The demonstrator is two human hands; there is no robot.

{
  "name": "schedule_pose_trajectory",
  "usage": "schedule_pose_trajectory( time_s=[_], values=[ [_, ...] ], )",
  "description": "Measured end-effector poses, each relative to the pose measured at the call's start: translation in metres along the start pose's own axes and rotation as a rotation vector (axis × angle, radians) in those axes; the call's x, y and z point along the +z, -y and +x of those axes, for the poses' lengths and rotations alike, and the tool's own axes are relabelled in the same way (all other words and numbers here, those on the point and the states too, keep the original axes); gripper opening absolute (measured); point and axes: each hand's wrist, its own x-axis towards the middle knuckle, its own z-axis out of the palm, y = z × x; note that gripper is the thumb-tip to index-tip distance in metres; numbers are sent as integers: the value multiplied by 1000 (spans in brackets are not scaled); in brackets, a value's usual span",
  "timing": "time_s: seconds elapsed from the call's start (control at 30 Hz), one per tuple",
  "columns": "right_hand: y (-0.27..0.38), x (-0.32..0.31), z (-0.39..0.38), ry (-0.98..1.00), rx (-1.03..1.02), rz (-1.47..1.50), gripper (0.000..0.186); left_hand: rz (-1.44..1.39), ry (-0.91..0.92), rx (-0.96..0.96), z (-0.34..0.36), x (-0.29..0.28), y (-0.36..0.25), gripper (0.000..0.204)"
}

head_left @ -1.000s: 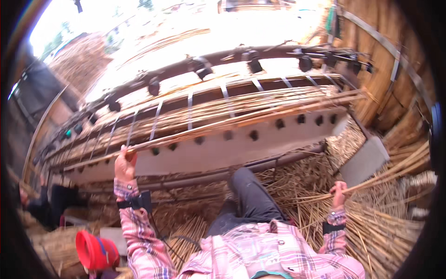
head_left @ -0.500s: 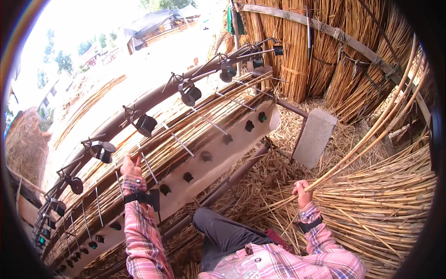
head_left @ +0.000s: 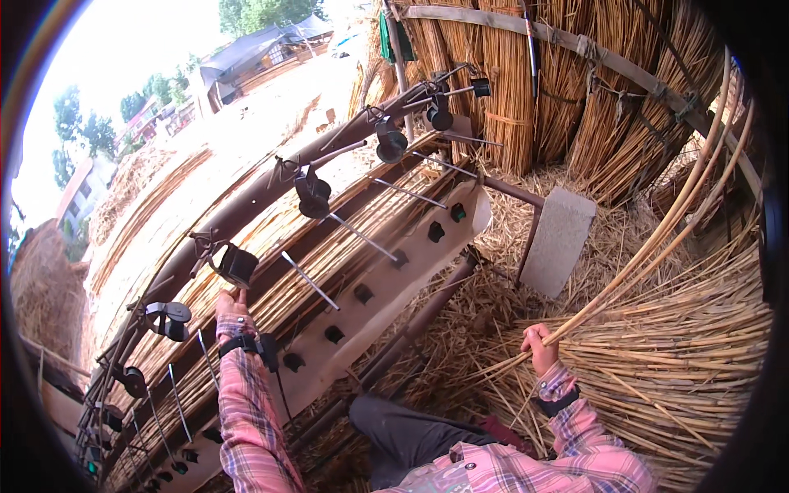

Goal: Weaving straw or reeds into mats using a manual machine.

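My left hand point(head_left: 231, 304) reaches onto the long rack at the reed strands point(head_left: 308, 246), just below a black hanging weight point(head_left: 237, 267); its fingertips are too small and partly covered to tell what they grip. The rack has a dark pipe point(head_left: 214, 228) hung with several such weights, thin metal rods point(head_left: 362, 233) across the reeds, and a pale strip point(head_left: 423, 237) with black pieces along the near side. My right hand point(head_left: 542, 347) is closed around a few long reed stalks point(head_left: 625, 287), which arch up to the upper right over a pile of reeds point(head_left: 674, 370).
Tall reed bundles point(head_left: 505, 107) stand at the back right behind a curved wooden rail point(head_left: 616, 62). A pale slab point(head_left: 559, 242) leans beside the rack over straw-strewn ground point(head_left: 608, 214). Straw heaps point(head_left: 49, 296) and a tarp shelter point(head_left: 242, 62) lie farther off.
The view has swung toward the right since a second ago, showing more reed bundles. My left hand has shifted along the rack to beneath a hanging weight; my right hand still grips the stalks.
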Motion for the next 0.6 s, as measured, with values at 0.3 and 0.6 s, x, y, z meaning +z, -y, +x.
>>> schedule_pose_trajectory(
  time_s=[0.3,0.6],
  values=[
    [8,12,-14,62,-15,-67,17,-614,304,-706,-32,51,-103,39],
    [75,30,-4,278,-149,50,9,-334,490,-228,-181,-66,-219,27]
  ],
)
